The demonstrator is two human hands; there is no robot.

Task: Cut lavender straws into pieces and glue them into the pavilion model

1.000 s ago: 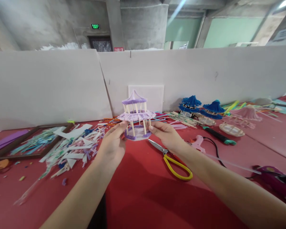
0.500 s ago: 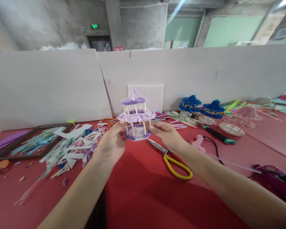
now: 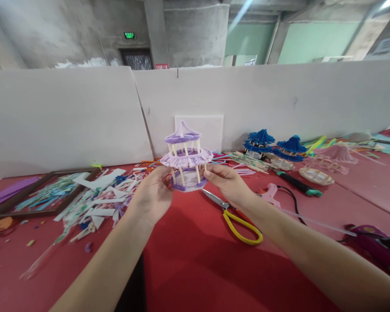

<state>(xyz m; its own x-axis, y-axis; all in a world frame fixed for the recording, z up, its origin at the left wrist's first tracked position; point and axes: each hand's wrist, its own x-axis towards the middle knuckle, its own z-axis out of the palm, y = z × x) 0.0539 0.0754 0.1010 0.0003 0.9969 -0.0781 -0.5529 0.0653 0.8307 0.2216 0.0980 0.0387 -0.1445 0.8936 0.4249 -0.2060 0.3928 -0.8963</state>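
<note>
A two-tier model pavilion (image 3: 186, 158) in lilac and purple, with pale stick posts and a peaked open-frame roof, is held upright between my two hands above the red table. My left hand (image 3: 153, 190) grips the lower tier from the left, its fingertips partly hidden behind the model. On the right side, my right hand (image 3: 225, 180) pinches the lower tier near a post, thumb in front. Yellow-handled scissors (image 3: 242, 227) lie below my right hand, blades pointing toward the model and partly covered by my forearm.
Paper and foam scraps (image 3: 100, 208) pile up at left beside a brown frame (image 3: 48, 212). Blue model pavilions (image 3: 290, 147) and a pink model (image 3: 336, 154) stand at back right. A pink glue gun (image 3: 271, 195) and a dark-handled tool (image 3: 299, 184) lie nearer. A white partition (image 3: 263, 95) stands behind.
The model pavilion has shifted very slightly to the right and turned or tilted a little in my hands. Both hands keep their hold; the table things have not moved.
</note>
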